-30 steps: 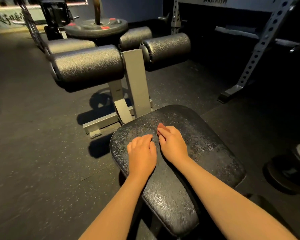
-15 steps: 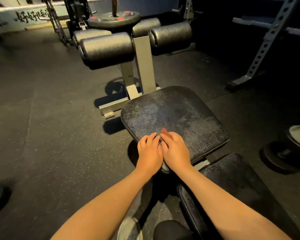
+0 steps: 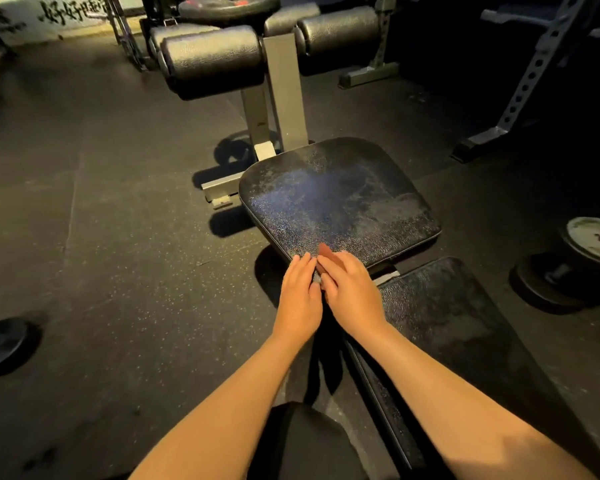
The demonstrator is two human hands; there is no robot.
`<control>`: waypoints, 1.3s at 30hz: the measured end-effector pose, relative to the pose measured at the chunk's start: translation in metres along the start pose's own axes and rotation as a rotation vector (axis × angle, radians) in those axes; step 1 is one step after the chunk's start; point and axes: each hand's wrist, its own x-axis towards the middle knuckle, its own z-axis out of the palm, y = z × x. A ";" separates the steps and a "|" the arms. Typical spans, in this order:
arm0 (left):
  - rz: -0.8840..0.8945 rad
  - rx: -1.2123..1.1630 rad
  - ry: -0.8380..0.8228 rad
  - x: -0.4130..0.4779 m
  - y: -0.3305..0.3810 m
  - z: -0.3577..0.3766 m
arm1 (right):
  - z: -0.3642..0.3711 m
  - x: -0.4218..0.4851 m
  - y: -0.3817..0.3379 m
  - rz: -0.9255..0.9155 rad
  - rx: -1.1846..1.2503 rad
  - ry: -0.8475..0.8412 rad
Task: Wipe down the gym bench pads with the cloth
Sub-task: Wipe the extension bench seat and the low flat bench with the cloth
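The black seat pad (image 3: 343, 195) of the bench lies ahead, its surface mottled with pale streaks. My left hand (image 3: 298, 299) and my right hand (image 3: 352, 296) rest side by side, touching, at the pad's near left corner, fingers flat. A small reddish-brown cloth (image 3: 323, 251) peeks out past my right fingertips; the rest of it is hidden under the hands. The long back pad (image 3: 447, 323) runs towards me on the right, under my right forearm. Black foam rollers (image 3: 215, 60) sit on the grey post beyond the seat.
A dumbbell marked 20 (image 3: 593, 237) lies on the rubber floor at the right. A weight plate (image 3: 0, 341) lies on the floor at far left. A perforated rack upright (image 3: 534, 71) stands at the back right. My dark-clad knee (image 3: 302, 441) is below.
Both hands slid together from the middle of the seat pad back to its near left corner. The view pulled back, so the back pad came into sight.
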 end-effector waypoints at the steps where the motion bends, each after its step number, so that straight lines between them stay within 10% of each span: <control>1: 0.008 -0.004 -0.001 -0.001 -0.001 0.000 | -0.005 -0.002 0.008 0.004 -0.010 0.015; 19: 0.119 -0.104 -0.203 0.002 -0.035 -0.018 | 0.021 -0.025 -0.034 0.233 -0.108 0.193; 27: 0.187 -0.138 -0.244 0.007 -0.044 -0.021 | 0.016 -0.031 -0.040 0.341 -0.045 0.011; 34: 0.227 -0.173 -0.084 -0.017 -0.035 -0.022 | 0.024 -0.075 -0.064 0.442 0.186 0.160; 39: 0.064 -0.531 -0.385 -0.058 -0.024 0.000 | -0.006 -0.094 -0.085 0.621 0.509 0.099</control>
